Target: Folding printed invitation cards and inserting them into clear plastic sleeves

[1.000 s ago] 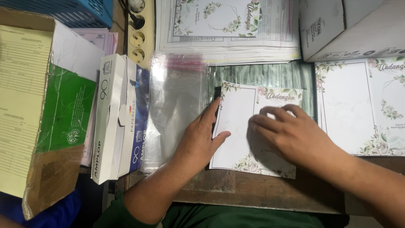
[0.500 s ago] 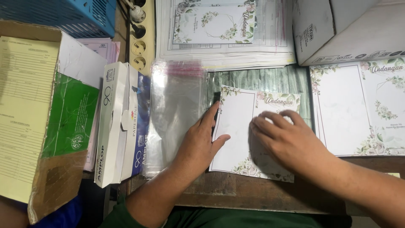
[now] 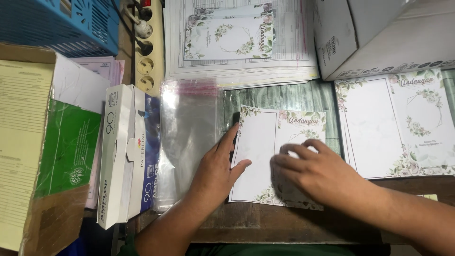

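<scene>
A white card with a floral border [image 3: 265, 142] lies open and flat on the wooden table, in the middle. My left hand [image 3: 215, 168] rests flat at the card's left edge, its thumb on the card, its palm over the edge of a stack of clear plastic sleeves [image 3: 187, 137]. My right hand [image 3: 320, 175] lies palm down on the right half of the card, fingers pointing left and pressing it down. Neither hand grips anything.
A pile of the same floral cards [image 3: 395, 128] lies to the right, printed sheets [image 3: 241, 40] at the back. White envelope boxes [image 3: 123, 151] and an open cardboard box [image 3: 33, 142] stand left. A power strip [image 3: 147, 52], a blue crate [image 3: 66, 23] and a white carton [image 3: 379, 33] line the rear.
My head has tipped down a little, so everything sits lower in view. Both hands stay on the card; the right hand has shifted slightly toward its right side.
</scene>
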